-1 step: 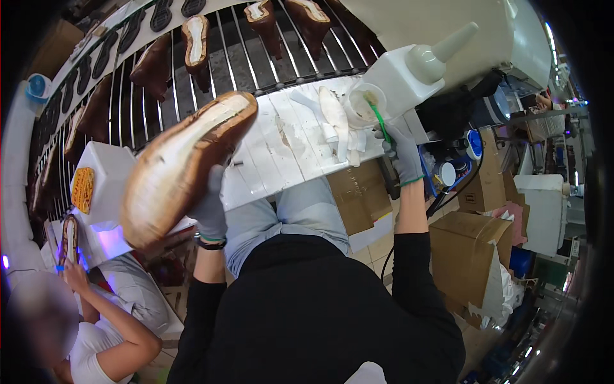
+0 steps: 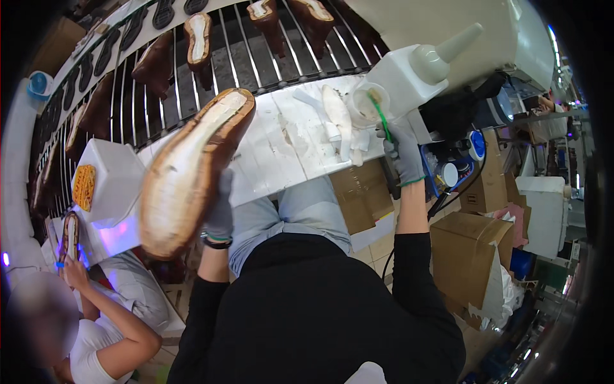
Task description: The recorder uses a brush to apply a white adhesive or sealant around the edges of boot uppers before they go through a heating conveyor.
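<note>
My left hand (image 2: 220, 211), in a grey glove, is closed around the side of a brown leather shoe upper (image 2: 192, 173). Its pale, coated underside faces up, and it is held over the bench's near edge. My right hand (image 2: 403, 153), gloved too, grips a green-handled brush (image 2: 382, 118). The brush's head dips into a clear plastic cup (image 2: 359, 114) that leans against a white plastic bottle (image 2: 403, 83) with a long nozzle. Left of the cup, white cloth-like scraps (image 2: 336, 115) lie on the white bench top (image 2: 275, 147).
Behind the bench, a rack of metal bars (image 2: 227, 57) carries several brown shoe uppers, with dark soles (image 2: 163, 14) beyond. A white block-shaped container (image 2: 112, 173) stands at the left, near a co-worker's hand (image 2: 77, 274) on another shoe. Cardboard boxes (image 2: 464, 256) stand on the right.
The shoe upper has swung slightly to the right and toward me, its underside turned more fully upward. My right hand and the brush stay almost where they were.
</note>
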The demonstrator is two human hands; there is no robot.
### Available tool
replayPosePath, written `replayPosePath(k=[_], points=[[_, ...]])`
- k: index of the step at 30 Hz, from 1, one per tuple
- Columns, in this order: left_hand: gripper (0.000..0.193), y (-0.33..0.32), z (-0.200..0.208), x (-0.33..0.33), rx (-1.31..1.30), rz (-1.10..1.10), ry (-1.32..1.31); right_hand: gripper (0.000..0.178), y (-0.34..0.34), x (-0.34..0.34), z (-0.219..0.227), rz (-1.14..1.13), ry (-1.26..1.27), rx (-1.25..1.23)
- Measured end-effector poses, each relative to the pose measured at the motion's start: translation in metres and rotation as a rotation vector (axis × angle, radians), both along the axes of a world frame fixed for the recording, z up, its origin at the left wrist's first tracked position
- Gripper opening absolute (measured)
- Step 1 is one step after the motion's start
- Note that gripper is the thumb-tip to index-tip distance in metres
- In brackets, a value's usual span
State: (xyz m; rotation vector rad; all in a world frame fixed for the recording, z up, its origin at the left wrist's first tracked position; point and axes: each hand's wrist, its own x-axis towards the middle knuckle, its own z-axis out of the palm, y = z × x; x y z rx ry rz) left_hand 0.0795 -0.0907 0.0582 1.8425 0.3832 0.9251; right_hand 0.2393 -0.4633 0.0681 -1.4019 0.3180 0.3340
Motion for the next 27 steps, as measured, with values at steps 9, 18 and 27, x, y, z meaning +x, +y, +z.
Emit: replayPosePath(k=[9,18,27], points=[[0.063,-0.011,-0.085,-0.029,0.507,-0.256,0.417,0.032,0.091,-0.024,0.070,0.193,-0.446,0.062],[0.050,-0.026,-0.061,-0.039,-1.799,-0.880,-0.055,0.030,0.163,-0.105,0.088,0.648,-0.557,-0.138],[0.060,-0.030,-0.041,-0.013,-1.015,-0.872,-0.080,0.021,0.163,-0.090,0.069,0.562,-0.537,-0.413]])
